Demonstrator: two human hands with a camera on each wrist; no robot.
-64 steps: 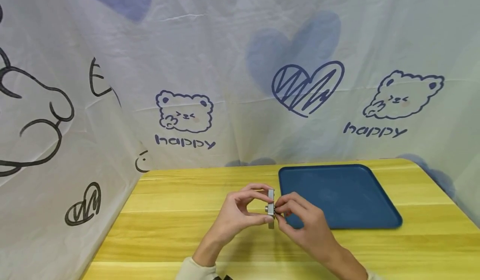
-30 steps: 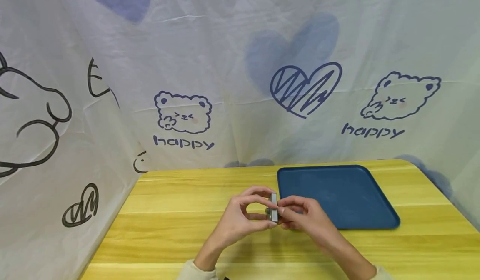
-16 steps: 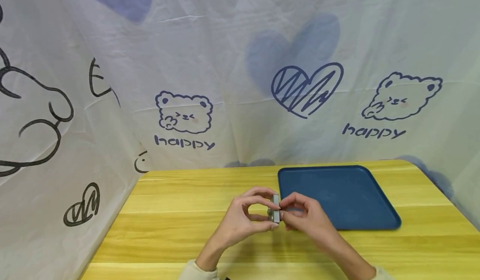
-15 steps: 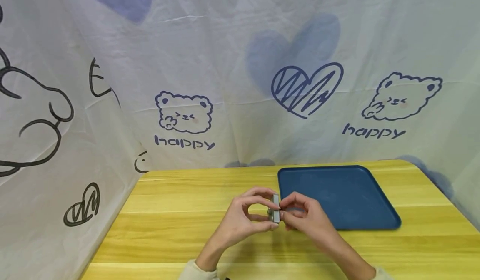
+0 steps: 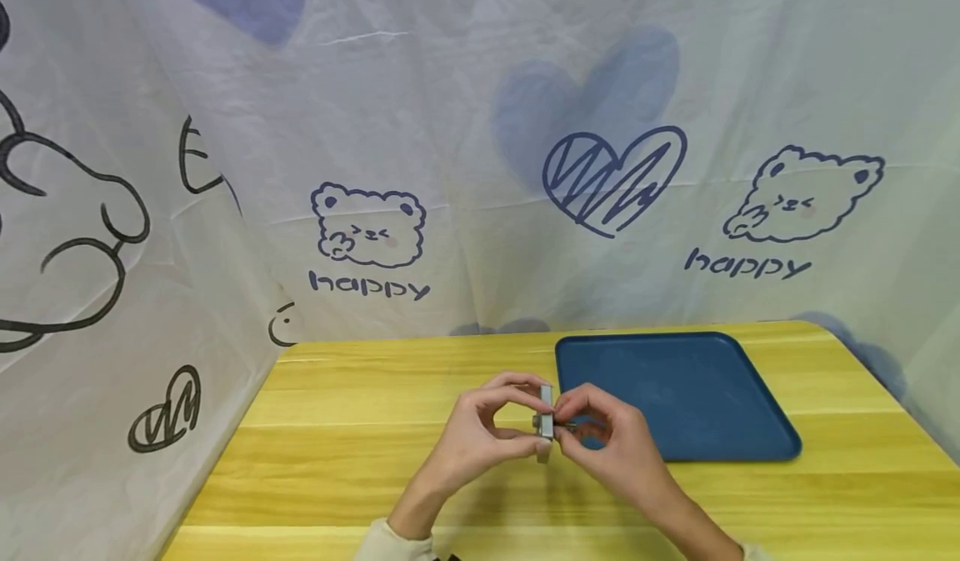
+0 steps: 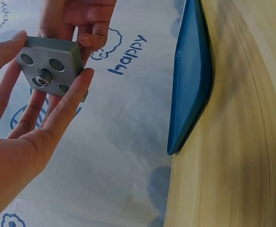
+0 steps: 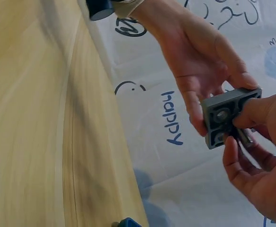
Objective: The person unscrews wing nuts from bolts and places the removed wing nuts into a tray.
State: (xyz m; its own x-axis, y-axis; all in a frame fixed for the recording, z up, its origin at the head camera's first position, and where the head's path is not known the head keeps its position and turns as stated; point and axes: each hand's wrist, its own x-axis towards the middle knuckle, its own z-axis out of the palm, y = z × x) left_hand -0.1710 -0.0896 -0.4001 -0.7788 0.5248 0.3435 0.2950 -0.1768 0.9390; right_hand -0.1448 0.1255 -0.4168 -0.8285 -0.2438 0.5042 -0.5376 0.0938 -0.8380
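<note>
A grey square block (image 6: 52,59) with round holes stands on edge, raised in front of me. My left hand (image 5: 476,432) holds it by its edges between thumb and fingers. From the middle of its left face sticks out a short, round metal bolt head (image 6: 44,77). On the recessed right face, a thin metal shaft (image 7: 245,137) points away from the block. My right hand (image 5: 618,440) pinches the bolt's shaft close against that face with thumb and forefinger. Those fingertips hide where the shaft enters the block.
A blue tray (image 5: 678,394) lies on the wood-grained table (image 5: 337,428), behind and right of my hands. A pale printed cloth (image 5: 465,127) hangs behind the table and along its left side.
My right thumb has dropped lower and the fingers have turned, so the shaft now shows past them. The block has shifted slightly left and tilted; my left hand keeps its hold.
</note>
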